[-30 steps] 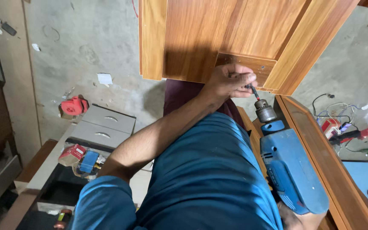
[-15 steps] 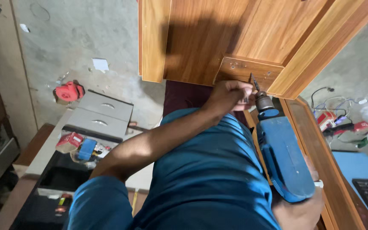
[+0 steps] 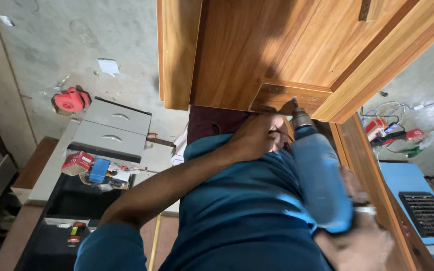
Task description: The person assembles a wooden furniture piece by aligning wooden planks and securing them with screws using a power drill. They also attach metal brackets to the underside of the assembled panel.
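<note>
A blue power drill points away from me, its tip touching a small wooden block fixed under a large brown wooden panel. My left hand reaches across my blue shirt. Its fingers are curled against the drill's front end, just behind the metal chuck. At the lower right, blurred, my right hand grips the rear of the drill. The bit itself is mostly hidden between the chuck and the block.
A grey drawer unit lies on the concrete floor at left, with a red tool beyond it and a red box and a blue item nearer. Cables and red tools lie at right, beside a blue board carrying a black grille.
The drill has moved forward, so its tip now meets the wooden block. My left hand stayed at the drill's front end, and my right hand has come into view at the back.
</note>
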